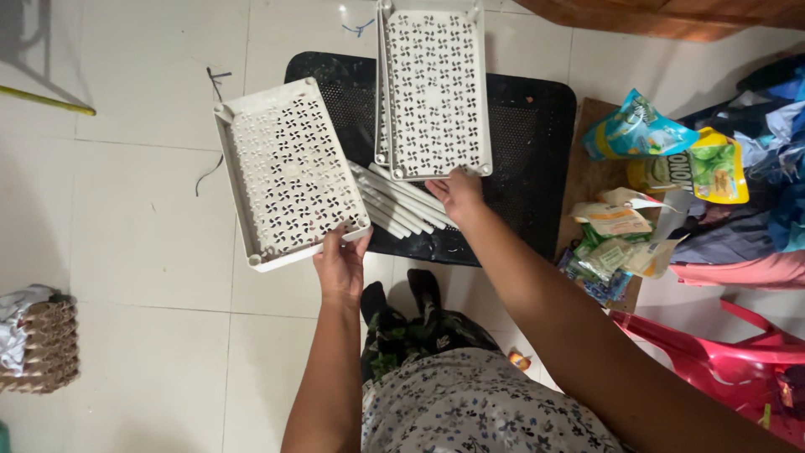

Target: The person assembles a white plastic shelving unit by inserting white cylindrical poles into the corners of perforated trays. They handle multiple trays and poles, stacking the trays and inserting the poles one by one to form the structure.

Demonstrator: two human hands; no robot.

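My left hand (340, 264) grips the near corner of a white perforated plastic tray (285, 172), holding it tilted over the floor at the left of a black mesh tray (524, 126). At the near edge of a second white perforated tray (432, 88), which rests on the black tray, my right hand (457, 195) has its fingers. Several white plastic tubes (394, 201) lie on the black tray between the two white trays, just under my right hand.
Several colourful snack and sachet packets (646, 168) lie at the right on a wooden board. A pink plastic chair (738, 361) stands at lower right, clothes (771, 126) at far right. An egg carton stack (42, 344) sits at the left edge. White tiled floor (134, 235) around.
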